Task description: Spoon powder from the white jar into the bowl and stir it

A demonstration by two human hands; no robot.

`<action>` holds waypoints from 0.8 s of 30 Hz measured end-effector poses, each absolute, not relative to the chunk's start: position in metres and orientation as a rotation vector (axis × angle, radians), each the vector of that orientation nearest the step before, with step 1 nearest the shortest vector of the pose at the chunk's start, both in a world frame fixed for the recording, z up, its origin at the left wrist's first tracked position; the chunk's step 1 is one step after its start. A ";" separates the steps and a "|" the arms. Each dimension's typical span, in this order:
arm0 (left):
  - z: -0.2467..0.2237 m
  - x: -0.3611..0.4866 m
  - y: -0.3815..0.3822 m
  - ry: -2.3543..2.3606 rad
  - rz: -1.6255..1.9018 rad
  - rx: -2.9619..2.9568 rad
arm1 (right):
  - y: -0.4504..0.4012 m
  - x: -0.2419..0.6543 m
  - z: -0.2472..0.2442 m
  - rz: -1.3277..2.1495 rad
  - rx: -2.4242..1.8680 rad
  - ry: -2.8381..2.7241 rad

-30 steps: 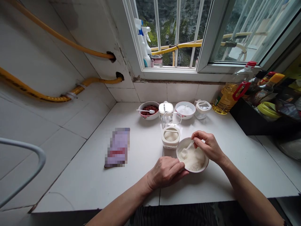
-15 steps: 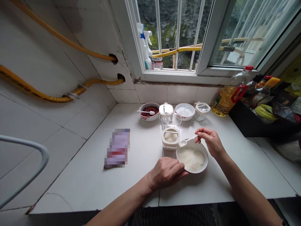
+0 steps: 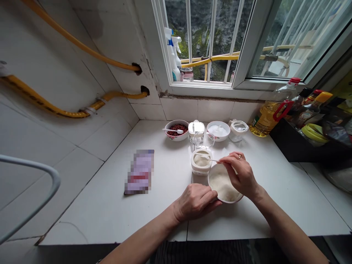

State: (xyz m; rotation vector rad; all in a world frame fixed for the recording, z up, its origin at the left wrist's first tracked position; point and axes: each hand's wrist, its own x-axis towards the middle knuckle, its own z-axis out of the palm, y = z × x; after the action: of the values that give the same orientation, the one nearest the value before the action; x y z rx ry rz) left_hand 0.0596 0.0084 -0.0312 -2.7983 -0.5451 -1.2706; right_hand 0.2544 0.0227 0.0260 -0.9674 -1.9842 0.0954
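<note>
On the white counter [image 3: 247,216] below the window, the left hand [image 3: 195,201] grips the near bowl [image 3: 224,187] of white grains, while the right hand [image 3: 238,175] pinches a small spoon [image 3: 206,157] over the open jar [image 3: 201,161] just behind that bowl.

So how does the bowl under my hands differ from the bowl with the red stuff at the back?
The near bowl holds white grains; the back bowl holds red bits. The left hand steadies the near one; the back one stands untouched. A spoon rests across the back bowl only. Both are round and white.
</note>
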 end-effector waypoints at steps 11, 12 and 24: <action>-0.029 0.058 0.008 -0.547 -1.244 -2.839 | 0.023 0.276 0.033 0.172 -1.158 -1.981; -0.029 0.058 0.008 -0.550 -1.233 -2.843 | 0.024 0.274 0.031 0.174 -1.155 -2.025; -0.030 0.057 0.008 -0.543 -1.233 -2.828 | 0.026 0.269 0.031 0.822 -1.329 -1.676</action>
State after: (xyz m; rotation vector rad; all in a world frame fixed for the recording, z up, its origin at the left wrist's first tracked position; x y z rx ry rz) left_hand 0.0573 0.0080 -0.0301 -2.8283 -0.5431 -1.2328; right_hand 0.2695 0.0261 0.0314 -1.3287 -1.6763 0.8223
